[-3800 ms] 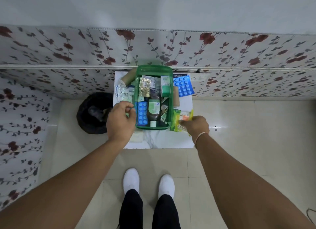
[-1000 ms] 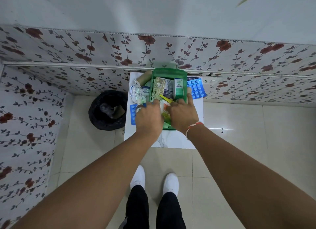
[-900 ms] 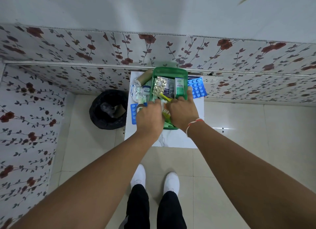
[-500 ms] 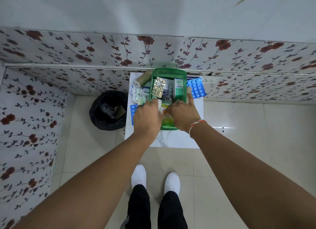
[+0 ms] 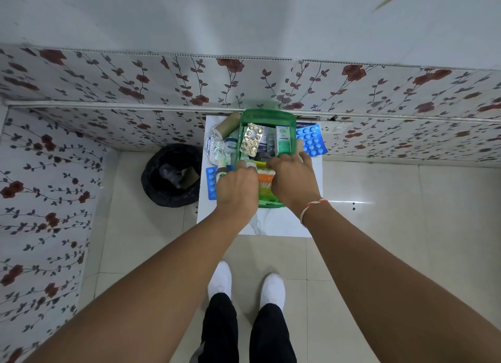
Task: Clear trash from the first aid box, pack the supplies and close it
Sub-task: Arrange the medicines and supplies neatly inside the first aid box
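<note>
Floral-patterned wall panels [image 5: 113, 86] are running across the back and down the left side, with pale floor tiles [image 5: 406, 213] below. A small white table [image 5: 273, 224] is standing against the wall, and a black bin [image 5: 171, 175] is sitting on the floor just beside its left edge. The open green first aid box [image 5: 267, 116] is resting on the table, toward the back, packed with supplies: a gold blister strip [image 5: 252, 140], a white-and-green carton [image 5: 283, 141] standing upright, and an orange-and-green packet [image 5: 265, 185] lying in the near half. The left hand [image 5: 237, 188] and right hand [image 5: 294, 181] are both reaching into the near half of the box, fingers curled down on either side of that packet; whether either is actually gripping anything I cannot tell. A blue blister pack [image 5: 311, 141] is leaning just outside the box's right wall, another blue blister pack [image 5: 211, 182] is lying on the table to the left, partly under the left hand. Crumpled foil wrappers [image 5: 217, 150] and a brown roll [image 5: 229, 124] are lying at the table's left rear. White shoes [image 5: 220, 281] are showing below.
</note>
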